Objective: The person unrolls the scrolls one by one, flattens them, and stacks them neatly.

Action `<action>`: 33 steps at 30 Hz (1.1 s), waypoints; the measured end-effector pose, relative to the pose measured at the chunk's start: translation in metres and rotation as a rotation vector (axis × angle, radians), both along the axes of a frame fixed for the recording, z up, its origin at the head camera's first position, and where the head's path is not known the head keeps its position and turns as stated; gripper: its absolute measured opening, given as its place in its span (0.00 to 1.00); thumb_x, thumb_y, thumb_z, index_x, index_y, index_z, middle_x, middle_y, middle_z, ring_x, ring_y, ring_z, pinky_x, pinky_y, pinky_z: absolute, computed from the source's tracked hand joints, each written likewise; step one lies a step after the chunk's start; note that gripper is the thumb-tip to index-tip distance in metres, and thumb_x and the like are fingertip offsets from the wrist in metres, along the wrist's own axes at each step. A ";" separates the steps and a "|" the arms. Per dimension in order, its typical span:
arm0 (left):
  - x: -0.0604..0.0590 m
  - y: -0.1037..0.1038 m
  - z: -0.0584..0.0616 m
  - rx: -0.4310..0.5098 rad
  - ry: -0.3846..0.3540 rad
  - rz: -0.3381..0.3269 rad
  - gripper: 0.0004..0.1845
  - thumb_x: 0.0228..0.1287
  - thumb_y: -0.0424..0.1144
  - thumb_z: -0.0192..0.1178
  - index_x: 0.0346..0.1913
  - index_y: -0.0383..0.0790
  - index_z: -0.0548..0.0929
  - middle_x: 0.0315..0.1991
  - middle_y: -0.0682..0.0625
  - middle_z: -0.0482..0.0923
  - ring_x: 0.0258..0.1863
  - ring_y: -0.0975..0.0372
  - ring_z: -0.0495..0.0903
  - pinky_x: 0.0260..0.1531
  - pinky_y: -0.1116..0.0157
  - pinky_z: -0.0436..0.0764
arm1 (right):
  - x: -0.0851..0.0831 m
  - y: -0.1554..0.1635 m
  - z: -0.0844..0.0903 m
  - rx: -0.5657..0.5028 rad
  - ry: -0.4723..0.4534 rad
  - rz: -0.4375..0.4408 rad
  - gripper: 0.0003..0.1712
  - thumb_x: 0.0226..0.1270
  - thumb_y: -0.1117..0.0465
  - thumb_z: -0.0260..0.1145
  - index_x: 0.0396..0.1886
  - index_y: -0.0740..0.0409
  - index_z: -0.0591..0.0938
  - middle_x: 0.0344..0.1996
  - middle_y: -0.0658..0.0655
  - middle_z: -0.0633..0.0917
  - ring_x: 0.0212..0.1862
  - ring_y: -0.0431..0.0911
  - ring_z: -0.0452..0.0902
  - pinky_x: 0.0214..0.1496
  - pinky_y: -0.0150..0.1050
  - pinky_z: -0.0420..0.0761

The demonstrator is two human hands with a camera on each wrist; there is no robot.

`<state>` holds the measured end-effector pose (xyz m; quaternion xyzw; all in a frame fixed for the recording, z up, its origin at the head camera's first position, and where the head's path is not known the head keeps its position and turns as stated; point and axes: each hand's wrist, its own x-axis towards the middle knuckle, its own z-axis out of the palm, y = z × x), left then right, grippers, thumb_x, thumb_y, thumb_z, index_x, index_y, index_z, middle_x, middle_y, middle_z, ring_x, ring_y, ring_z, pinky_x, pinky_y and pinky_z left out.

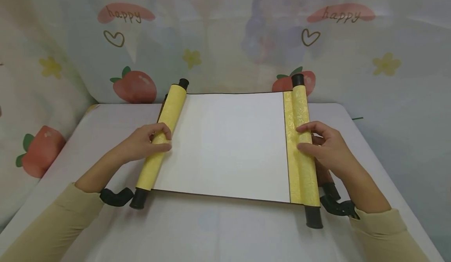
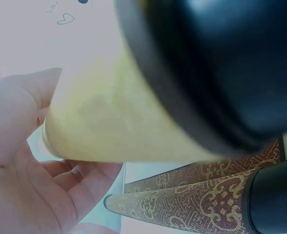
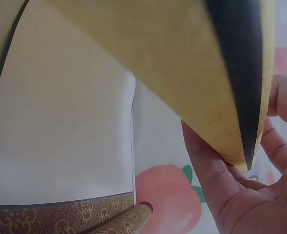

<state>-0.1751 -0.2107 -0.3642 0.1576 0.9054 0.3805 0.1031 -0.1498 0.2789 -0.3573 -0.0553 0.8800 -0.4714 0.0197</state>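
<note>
Sleeves frame a scroll (image 1: 225, 144) spread on the counter (image 1: 218, 230). Its left roll (image 1: 162, 136) is gripped by the left hand (image 1: 146, 141), its right roll (image 1: 301, 148) by the right hand (image 1: 325, 146). If uneven pull is applied, the white paper could be creased or torn.

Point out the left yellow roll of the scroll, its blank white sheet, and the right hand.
Left yellow roll (image 1: 165, 131), head view, mid-roll above the thumb.
Blank white sheet (image 1: 229, 144), head view, centre.
Right hand (image 1: 325, 148), head view, knuckles.
</note>
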 end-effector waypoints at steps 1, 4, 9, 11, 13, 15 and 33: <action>0.000 0.000 0.000 0.004 -0.002 0.001 0.11 0.62 0.41 0.69 0.42 0.46 0.78 0.44 0.46 0.76 0.41 0.54 0.71 0.34 0.61 0.72 | 0.000 0.000 0.000 0.002 0.000 -0.001 0.22 0.69 0.60 0.67 0.60 0.57 0.74 0.64 0.62 0.70 0.54 0.55 0.78 0.42 0.34 0.85; 0.002 0.000 0.000 0.007 -0.004 0.005 0.10 0.63 0.39 0.67 0.43 0.45 0.78 0.46 0.45 0.75 0.41 0.53 0.71 0.34 0.61 0.72 | -0.001 0.000 0.000 0.006 -0.002 -0.003 0.23 0.69 0.60 0.67 0.61 0.56 0.74 0.64 0.62 0.70 0.54 0.55 0.78 0.42 0.34 0.85; 0.003 0.000 0.002 0.001 0.001 0.011 0.07 0.64 0.35 0.64 0.42 0.44 0.77 0.44 0.44 0.75 0.40 0.53 0.70 0.33 0.61 0.71 | -0.001 0.000 0.001 0.005 0.002 -0.003 0.23 0.69 0.60 0.67 0.61 0.56 0.74 0.64 0.62 0.70 0.53 0.54 0.78 0.41 0.34 0.85; 0.003 0.000 0.003 0.000 0.003 0.012 0.07 0.64 0.33 0.63 0.42 0.43 0.77 0.44 0.44 0.74 0.40 0.53 0.70 0.33 0.61 0.71 | -0.001 0.000 0.001 0.003 0.004 -0.001 0.23 0.69 0.60 0.67 0.61 0.57 0.74 0.64 0.62 0.70 0.53 0.53 0.79 0.42 0.35 0.85; 0.003 0.000 0.004 -0.002 0.001 0.012 0.07 0.64 0.32 0.63 0.42 0.43 0.77 0.44 0.44 0.74 0.40 0.53 0.70 0.33 0.60 0.71 | -0.002 0.000 0.001 0.000 0.001 0.000 0.23 0.69 0.60 0.67 0.61 0.57 0.74 0.64 0.61 0.70 0.52 0.50 0.79 0.41 0.35 0.85; 0.003 0.000 0.005 -0.006 -0.001 0.013 0.07 0.64 0.32 0.62 0.43 0.44 0.77 0.43 0.44 0.74 0.39 0.53 0.69 0.33 0.61 0.70 | -0.001 0.000 0.001 -0.006 -0.003 0.002 0.23 0.69 0.60 0.67 0.60 0.57 0.74 0.63 0.60 0.70 0.50 0.47 0.80 0.41 0.34 0.85; 0.004 -0.002 0.008 -0.038 -0.014 0.034 0.07 0.65 0.32 0.58 0.44 0.43 0.77 0.44 0.46 0.74 0.39 0.54 0.68 0.34 0.61 0.70 | -0.001 0.001 0.000 -0.012 0.005 0.010 0.22 0.69 0.61 0.67 0.60 0.57 0.74 0.63 0.60 0.70 0.49 0.46 0.80 0.41 0.36 0.86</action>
